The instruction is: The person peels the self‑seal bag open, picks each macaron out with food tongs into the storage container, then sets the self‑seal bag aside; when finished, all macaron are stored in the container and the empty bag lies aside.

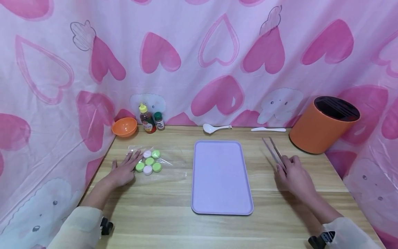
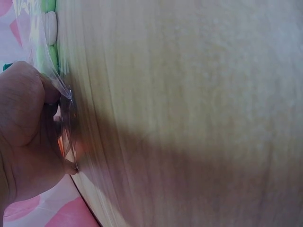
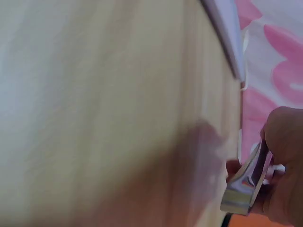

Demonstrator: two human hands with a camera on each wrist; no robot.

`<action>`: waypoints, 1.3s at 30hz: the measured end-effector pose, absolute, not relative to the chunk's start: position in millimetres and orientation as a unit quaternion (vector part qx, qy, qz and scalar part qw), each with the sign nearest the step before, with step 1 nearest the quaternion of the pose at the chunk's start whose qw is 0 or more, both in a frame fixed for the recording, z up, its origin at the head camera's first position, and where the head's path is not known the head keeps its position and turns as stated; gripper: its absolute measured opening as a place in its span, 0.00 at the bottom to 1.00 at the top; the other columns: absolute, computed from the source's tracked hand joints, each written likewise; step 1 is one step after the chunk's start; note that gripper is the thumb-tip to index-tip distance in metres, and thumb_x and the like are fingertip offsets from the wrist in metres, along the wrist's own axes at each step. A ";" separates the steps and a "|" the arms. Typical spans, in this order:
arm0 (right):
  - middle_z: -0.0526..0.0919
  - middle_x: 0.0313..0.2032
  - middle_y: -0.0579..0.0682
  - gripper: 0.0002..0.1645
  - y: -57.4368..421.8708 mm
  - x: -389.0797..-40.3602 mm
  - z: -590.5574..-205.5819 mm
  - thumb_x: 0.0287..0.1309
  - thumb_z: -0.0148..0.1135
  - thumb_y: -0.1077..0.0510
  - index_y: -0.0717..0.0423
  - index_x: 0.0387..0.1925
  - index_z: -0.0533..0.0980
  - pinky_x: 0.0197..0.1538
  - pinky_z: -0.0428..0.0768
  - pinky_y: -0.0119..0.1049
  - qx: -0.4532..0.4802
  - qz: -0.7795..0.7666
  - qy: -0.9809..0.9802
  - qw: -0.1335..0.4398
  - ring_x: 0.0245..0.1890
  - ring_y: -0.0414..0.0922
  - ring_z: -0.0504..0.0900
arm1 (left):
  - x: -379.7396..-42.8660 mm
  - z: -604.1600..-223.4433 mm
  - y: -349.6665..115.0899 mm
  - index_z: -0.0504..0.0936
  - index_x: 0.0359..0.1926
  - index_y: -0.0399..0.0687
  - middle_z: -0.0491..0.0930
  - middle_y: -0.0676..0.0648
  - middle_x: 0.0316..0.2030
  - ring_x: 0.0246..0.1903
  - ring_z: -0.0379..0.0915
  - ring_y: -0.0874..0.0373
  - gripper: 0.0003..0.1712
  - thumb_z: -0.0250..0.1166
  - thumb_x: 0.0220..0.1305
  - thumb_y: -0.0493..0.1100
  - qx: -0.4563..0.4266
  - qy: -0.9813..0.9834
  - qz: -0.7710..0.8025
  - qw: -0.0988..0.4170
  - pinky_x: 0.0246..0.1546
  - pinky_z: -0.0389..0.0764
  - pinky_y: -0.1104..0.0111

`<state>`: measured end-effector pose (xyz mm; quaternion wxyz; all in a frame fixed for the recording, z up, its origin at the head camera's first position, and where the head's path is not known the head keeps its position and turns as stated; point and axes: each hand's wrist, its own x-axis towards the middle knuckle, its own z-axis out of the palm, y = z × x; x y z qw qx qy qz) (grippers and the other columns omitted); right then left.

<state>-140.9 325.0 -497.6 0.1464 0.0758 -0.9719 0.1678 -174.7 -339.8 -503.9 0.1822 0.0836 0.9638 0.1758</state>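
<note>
My left hand [image 1: 124, 170] rests on the left end of a clear plastic bag [image 1: 175, 162], fingers spread over the film. Green macarons [image 1: 149, 161] and pale pink macarons [image 1: 147, 169] lie flat within the bag, just right of the fingertips. In the left wrist view, film [image 2: 68, 94] shows close under the hand [image 2: 23, 113]. My right hand [image 1: 295, 176] grips metal tongs [image 1: 275, 152] above the table, right of the purple tray [image 1: 222, 178]. The two tong arms stand apart at the tips with nothing between them. The right wrist view shows the tongs' bent end [image 3: 239, 194] in the hand.
Along the back stand an orange bowl [image 1: 124, 127], a yellow-capped bottle [image 1: 147, 119] and a green-capped shaker [image 1: 159, 121]. A white ladle [image 1: 214, 128] and a white knife [image 1: 268, 129] lie there too. An orange knife block [image 1: 320, 128] stands back right. A curtain [image 1: 186, 83] borders the table.
</note>
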 end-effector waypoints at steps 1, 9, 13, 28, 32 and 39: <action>0.74 0.47 0.68 0.20 320.4 -142.8 -493.0 0.76 0.66 0.56 0.63 0.61 0.76 0.21 0.74 0.44 0.085 0.168 -0.973 0.131 0.23 0.51 0.75 | -174.5 -503.4 -339.9 0.48 0.91 0.53 0.35 0.42 0.92 0.89 0.24 0.29 0.53 0.53 0.68 0.34 0.082 0.964 0.175 0.183 0.70 0.20 0.13; 0.81 0.52 0.60 0.32 269.6 -157.8 -466.7 0.77 0.68 0.50 0.56 0.75 0.76 0.23 0.71 0.34 0.186 0.129 -0.972 0.066 0.23 0.42 0.72 | -173.9 -503.2 -338.3 0.49 0.91 0.51 0.38 0.40 0.91 0.89 0.28 0.28 0.52 0.53 0.68 0.35 0.090 0.970 0.157 0.164 0.70 0.22 0.13; 0.83 0.41 0.52 0.33 240.8 -162.3 -461.6 0.76 0.69 0.50 0.58 0.76 0.76 0.28 0.75 0.33 0.238 0.115 -0.963 0.060 0.27 0.40 0.73 | -174.2 -505.4 -336.9 0.51 0.90 0.47 0.41 0.37 0.91 0.88 0.31 0.27 0.51 0.53 0.66 0.34 0.105 0.974 0.138 0.148 0.75 0.25 0.15; 0.83 0.42 0.45 0.26 151.6 -186.1 -460.9 0.75 0.71 0.48 0.49 0.69 0.84 0.29 0.82 0.37 0.430 0.079 -0.897 0.068 0.23 0.39 0.76 | -177.1 -507.4 -339.6 0.50 0.90 0.42 0.40 0.34 0.90 0.88 0.30 0.27 0.50 0.52 0.68 0.33 0.118 0.971 0.142 0.151 0.84 0.37 0.26; 0.83 0.40 0.44 0.26 136.8 -191.7 -463.9 0.74 0.71 0.47 0.48 0.69 0.84 0.29 0.81 0.37 0.447 0.072 -0.890 0.054 0.23 0.39 0.74 | -177.4 -505.8 -339.4 0.50 0.89 0.41 0.41 0.34 0.90 0.88 0.31 0.27 0.51 0.54 0.67 0.33 0.123 0.974 0.126 0.143 0.84 0.36 0.26; 0.81 0.38 0.43 0.24 121.4 -196.0 -468.5 0.73 0.72 0.46 0.47 0.65 0.85 0.26 0.80 0.38 0.474 0.061 -0.877 0.052 0.21 0.37 0.72 | -179.2 -505.4 -339.3 0.49 0.89 0.38 0.40 0.33 0.90 0.89 0.33 0.29 0.51 0.57 0.67 0.34 0.130 0.973 0.122 0.147 0.87 0.42 0.34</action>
